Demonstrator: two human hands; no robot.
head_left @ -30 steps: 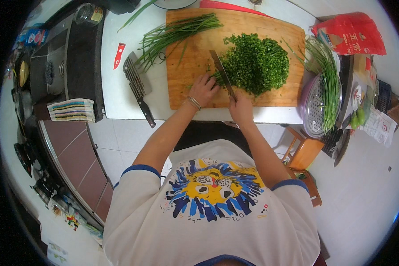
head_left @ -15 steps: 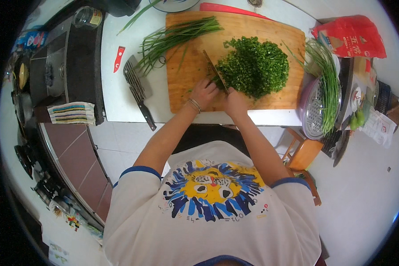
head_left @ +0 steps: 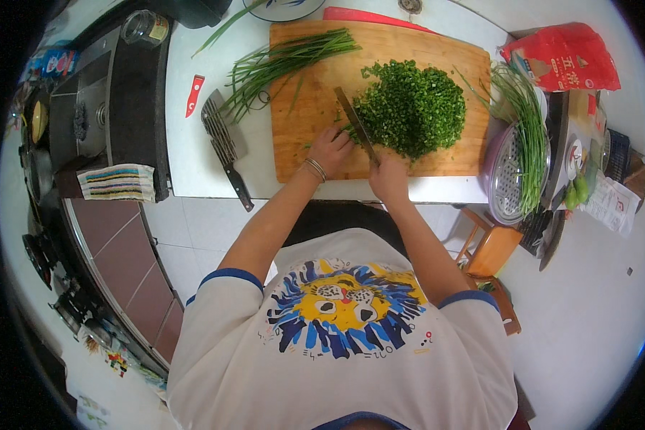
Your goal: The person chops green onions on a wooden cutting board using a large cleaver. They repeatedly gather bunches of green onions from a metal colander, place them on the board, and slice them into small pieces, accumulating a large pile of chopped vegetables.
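Gripping the knife by its handle, the right hand is closing fully around it, the blade lying against the chopped greens heaped on the cutting board. The left hand is resting beside the blade, fingers loosely curled, holding nothing. Whole green stalks are lying across the board's far left corner on the white worktop.

Right hand grips the knife handle; blade angled toward 11 o'clock, against the chopped greens pile. Left hand rests on the wooden cutting board beside the blade. Uncut chives lie at the board's 10 o'clock corner.
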